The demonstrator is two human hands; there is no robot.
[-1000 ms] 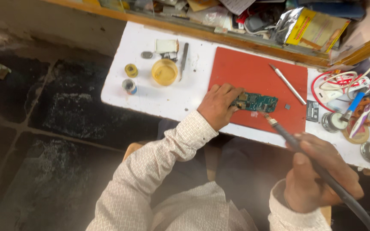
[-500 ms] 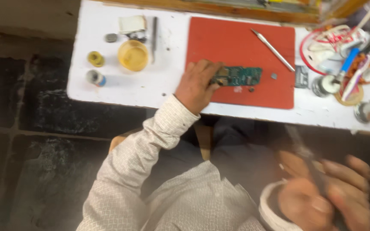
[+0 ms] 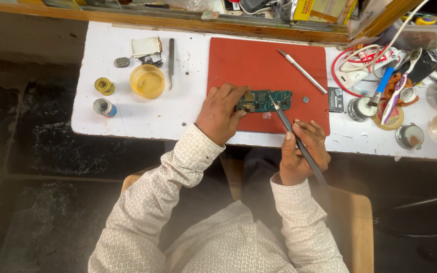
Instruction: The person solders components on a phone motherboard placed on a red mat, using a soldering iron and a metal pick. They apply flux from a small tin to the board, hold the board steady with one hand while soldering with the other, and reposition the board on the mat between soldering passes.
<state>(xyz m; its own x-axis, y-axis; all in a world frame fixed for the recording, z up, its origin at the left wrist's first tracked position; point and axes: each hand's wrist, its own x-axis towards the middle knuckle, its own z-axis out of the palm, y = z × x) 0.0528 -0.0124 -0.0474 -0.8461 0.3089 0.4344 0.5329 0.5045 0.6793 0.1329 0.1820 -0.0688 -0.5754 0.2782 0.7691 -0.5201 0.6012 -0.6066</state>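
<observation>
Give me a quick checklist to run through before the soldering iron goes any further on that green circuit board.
1. Board held steady: ok. The left hand pins the green circuit board by its left end.
2. Board on the mat: ok. It lies flat on the red mat.
3. Iron gripped: ok. The right hand holds the soldering iron like a pen.
4. Tip placement: ok. The tip sits on the board's right half.
5. Fingers off the tip: ok. The left fingers stay at the far end.
6. Tip hot: cannot tell.
</observation>
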